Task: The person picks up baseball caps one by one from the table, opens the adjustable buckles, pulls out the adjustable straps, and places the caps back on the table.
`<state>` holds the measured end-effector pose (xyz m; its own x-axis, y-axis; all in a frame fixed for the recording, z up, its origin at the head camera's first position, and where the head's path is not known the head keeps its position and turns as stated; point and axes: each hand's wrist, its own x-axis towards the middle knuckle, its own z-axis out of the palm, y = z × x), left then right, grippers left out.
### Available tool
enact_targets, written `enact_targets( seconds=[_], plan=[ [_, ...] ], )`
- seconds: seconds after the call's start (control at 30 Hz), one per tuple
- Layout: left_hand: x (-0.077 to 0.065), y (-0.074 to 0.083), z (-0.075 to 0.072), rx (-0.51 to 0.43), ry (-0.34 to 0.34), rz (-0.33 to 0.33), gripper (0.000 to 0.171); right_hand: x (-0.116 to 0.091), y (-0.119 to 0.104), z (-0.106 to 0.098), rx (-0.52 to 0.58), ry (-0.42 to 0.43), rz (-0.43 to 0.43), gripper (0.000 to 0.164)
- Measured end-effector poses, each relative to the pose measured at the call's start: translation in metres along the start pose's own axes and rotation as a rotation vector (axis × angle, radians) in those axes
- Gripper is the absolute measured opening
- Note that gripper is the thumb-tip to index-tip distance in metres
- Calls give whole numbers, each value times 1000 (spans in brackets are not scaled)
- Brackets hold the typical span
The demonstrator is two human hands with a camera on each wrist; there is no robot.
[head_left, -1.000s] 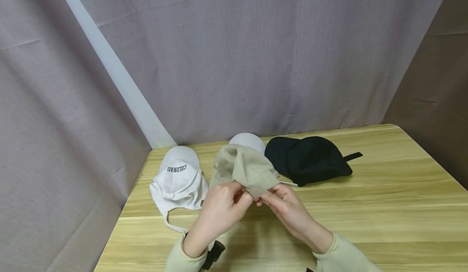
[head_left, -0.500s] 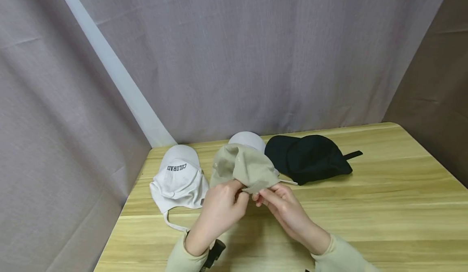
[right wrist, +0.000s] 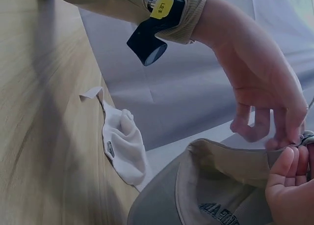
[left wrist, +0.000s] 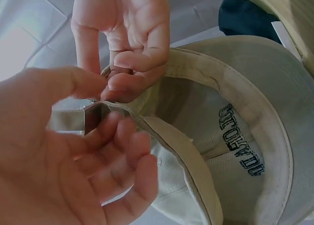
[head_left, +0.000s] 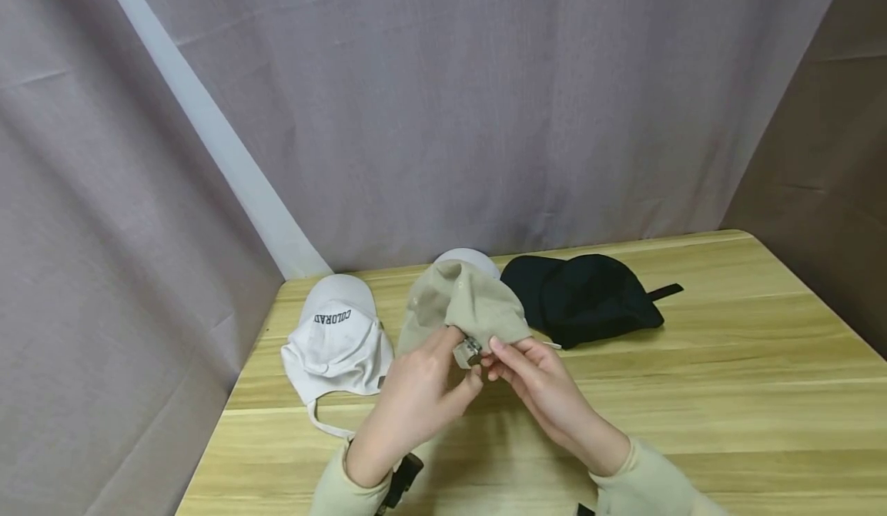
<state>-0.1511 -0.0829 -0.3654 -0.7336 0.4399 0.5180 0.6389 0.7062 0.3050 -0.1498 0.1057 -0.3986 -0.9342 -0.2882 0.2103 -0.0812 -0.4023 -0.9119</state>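
A beige baseball cap (head_left: pixel 485 308) is held over the middle of the table, its inside and reversed dark lettering (left wrist: pixel 240 141) showing in the left wrist view. My left hand (head_left: pixel 423 385) holds the cap's back edge with curled fingers, its thumb standing off a little in the head view. A metal strap buckle (head_left: pixel 467 353) shows between the two hands. From the other side my right hand (head_left: pixel 547 393) pinches the back edge beside the buckle. In the left wrist view a strap end (left wrist: pixel 68 120) sticks out past my left fingers.
A white cap (head_left: pixel 339 346) with dark lettering lies left on the wooden table (head_left: pixel 693 423), its strap hanging forward. Behind the beige cap, another white cap's brim (head_left: pixel 467 256) shows. A black cap (head_left: pixel 589 300) lies to the right. Grey curtains (head_left: pixel 485 115) stand behind.
The metal buckle has come into view at the cap's back edge. My left thumb has moved away from that edge, and the cap has tipped slightly. The other caps lie as before.
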Motion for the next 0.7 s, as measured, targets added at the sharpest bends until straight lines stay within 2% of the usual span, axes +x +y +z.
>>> enact_targets(
  seconds=[0.1,0.27,0.5,0.7],
  plan=[
    [0,0,0,-6,28,-6,28,0,2,-1,7,3,7,22],
    [2,-2,0,-37,52,9,30,1,4,-2,13,-4,3,25],
    [4,-7,-8,-75,59,30,12,0,7,-2,101,4,-71,26],
    [4,-10,-13,-41,71,33,13,0,11,-1,178,-3,-124,27]
  ],
)
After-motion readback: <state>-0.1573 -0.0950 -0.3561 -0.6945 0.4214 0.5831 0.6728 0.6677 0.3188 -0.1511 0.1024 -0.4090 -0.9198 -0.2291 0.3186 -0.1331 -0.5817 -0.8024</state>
